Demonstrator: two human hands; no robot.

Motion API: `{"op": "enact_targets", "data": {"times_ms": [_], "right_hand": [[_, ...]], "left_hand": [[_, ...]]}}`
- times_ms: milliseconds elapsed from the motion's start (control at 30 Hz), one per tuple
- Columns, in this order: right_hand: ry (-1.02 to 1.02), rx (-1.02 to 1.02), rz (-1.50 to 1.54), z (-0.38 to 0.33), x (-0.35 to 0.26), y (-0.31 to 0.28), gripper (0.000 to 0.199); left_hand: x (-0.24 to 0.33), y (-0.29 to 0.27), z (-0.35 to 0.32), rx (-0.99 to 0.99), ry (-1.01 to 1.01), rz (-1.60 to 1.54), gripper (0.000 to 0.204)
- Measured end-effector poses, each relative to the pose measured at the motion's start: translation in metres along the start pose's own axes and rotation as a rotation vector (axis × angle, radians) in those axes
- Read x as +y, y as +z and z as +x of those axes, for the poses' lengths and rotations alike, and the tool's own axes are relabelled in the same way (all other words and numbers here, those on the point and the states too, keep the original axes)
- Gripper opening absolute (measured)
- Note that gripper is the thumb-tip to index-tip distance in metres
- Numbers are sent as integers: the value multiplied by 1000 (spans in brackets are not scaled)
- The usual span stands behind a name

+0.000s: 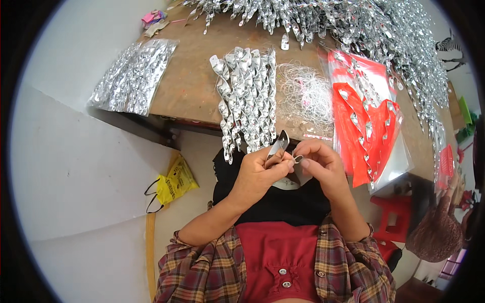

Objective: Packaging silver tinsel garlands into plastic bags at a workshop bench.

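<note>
My left hand [255, 177] is closed on a shiny silver twisted strip [278, 146], whose upper end sticks up above the fingers. Close beside it, my right hand [327, 169] pinches a small loop of whitish string [298, 159] between thumb and fingers. The loop meets the left fingertips; how it joins the strip is hidden. Both hands are in front of my body, just off the table's near edge. Beyond them, several silver spiral strips [247, 96] lie side by side, their lower ends hanging over the edge. A tangle of white string [305, 93] lies to their right.
The brown wooden table [189, 81] carries a clear bag of silver spirals [134, 76] at left. Red plastic packaging [361, 131] with spirals lies at right. A large silver heap [374, 30] fills the back right. Below are a yellow bag [177, 182] and a red stool [391, 217].
</note>
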State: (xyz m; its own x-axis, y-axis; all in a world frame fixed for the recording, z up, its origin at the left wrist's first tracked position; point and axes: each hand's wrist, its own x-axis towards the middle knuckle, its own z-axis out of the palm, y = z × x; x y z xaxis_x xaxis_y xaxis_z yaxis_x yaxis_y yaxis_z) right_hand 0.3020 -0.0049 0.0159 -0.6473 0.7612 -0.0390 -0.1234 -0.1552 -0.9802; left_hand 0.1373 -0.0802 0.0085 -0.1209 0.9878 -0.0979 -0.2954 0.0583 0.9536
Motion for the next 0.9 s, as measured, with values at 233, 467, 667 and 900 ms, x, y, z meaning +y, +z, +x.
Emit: {"op": "enact_targets", "data": {"times_ms": [233,467,667,900], "right_hand": [[-212,-15,-491,8,-12,5,11],[-317,5,-615,5,-11,7,11],[-456,43,-642,4,-9,4,9],[-959,30,-1045,11,-9,3,18]], "left_hand": [[2,0,0,-18,-37,113,10],[1,1,-1,8,-12,75,11],[12,-5,1,-52,-124,-22,13],[12,-10,5,-86,-213,-175,13]]}}
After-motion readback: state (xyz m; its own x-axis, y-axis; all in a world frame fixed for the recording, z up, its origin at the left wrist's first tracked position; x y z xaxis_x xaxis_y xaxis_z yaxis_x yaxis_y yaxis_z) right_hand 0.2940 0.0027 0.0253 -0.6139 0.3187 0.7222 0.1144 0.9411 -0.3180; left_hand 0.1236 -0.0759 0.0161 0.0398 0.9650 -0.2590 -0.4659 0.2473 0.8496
